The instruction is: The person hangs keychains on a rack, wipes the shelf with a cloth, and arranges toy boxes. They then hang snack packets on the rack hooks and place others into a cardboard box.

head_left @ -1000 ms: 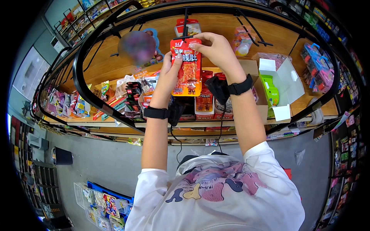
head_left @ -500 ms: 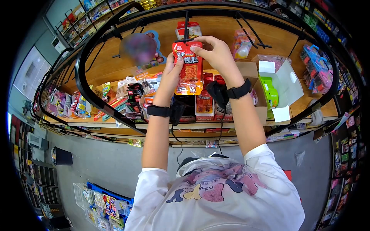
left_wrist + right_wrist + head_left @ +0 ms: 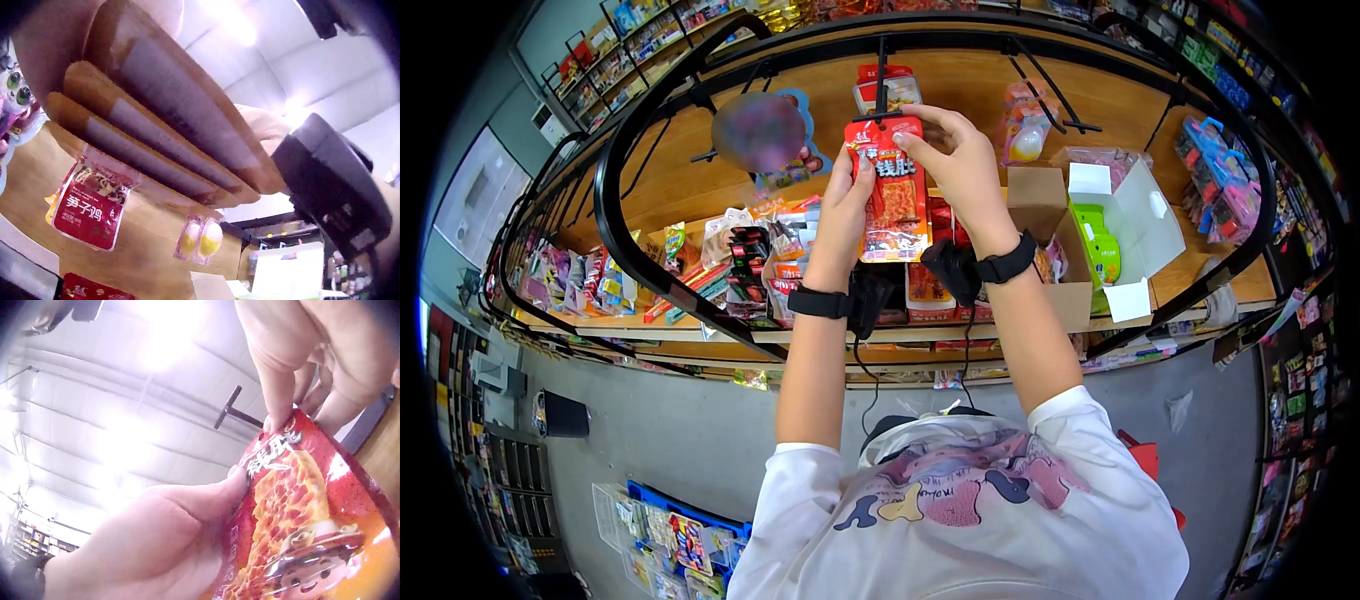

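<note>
Both hands hold a small stack of red snack packets upright at the T-shaped end of a black display hook. My left hand grips the stack's left edge, thumb on the printed front. At the upper right corner, my right hand pinches the top between thumb and fingers. In the right wrist view the front packet shows its picture, with the hook's crossbar just beyond its top edge. Several packet backs fan out in the left wrist view. Another red packet hangs behind.
A black rail curves around the wooden display. Egg-shaped toys hang right of the hook. Below stand a cardboard box and an open white box holding green packs. Mixed snacks fill the shelf at left.
The head view has shifted slightly, so hook and packets sit lower in it. My right wrist has swung inward and down; both hands keep their hold at the hook's end.
</note>
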### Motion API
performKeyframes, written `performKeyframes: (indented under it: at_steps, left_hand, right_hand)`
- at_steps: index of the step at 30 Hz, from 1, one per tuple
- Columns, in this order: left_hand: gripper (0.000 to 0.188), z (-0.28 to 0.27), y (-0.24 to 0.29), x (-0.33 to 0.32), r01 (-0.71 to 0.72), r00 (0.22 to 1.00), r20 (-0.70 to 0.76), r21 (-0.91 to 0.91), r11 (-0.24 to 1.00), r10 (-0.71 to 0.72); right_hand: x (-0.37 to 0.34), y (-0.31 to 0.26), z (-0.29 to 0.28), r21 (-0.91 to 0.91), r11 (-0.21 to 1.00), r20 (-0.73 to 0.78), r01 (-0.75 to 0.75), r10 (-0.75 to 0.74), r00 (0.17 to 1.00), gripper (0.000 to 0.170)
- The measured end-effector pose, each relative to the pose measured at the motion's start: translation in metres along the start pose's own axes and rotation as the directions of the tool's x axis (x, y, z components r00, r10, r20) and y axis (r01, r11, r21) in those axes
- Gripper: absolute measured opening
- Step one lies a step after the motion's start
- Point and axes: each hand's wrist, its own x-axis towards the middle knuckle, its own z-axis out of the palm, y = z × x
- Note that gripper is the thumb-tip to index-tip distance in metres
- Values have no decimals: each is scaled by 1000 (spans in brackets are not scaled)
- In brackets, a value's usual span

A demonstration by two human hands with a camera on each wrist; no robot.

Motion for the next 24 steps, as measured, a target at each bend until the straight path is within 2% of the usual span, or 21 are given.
performKeyframes:
  at_steps: [3, 6, 9, 15, 21, 24]
  left_hand:
    - [48, 1, 2, -1, 7, 1000, -2, -3, 1000, -7]
    - [49, 4, 5, -2, 1, 1000, -7, 1, 1000, -1]
    - [50, 4, 5, -1, -12, 1000, 8, -22, 1000, 12]
    - [48, 8, 17, -3, 36, 999, 18, -66, 997, -35]
    - [43, 15, 29, -8, 94, 995, -35, -90, 992, -97]
    - [48, 11, 30, -6, 111, 994, -10, -90, 990, -113]
  right_hand:
    - [-3, 2, 3, 74, 996, -18, -43, 44, 999, 35]
    - [-5, 6, 6, 125, 992, -45, -15, 21, 999, 36]
    - [-6, 1, 5, 156, 984, -2, -90, 91, 996, 41]
    - [-8, 0, 12, 292, 951, -46, -99, 117, 992, 38]
    - [-14, -6, 15, 333, 934, -48, -127, 151, 987, 39]
    - [-13, -7, 15, 281, 953, -35, -109, 124, 992, 42]
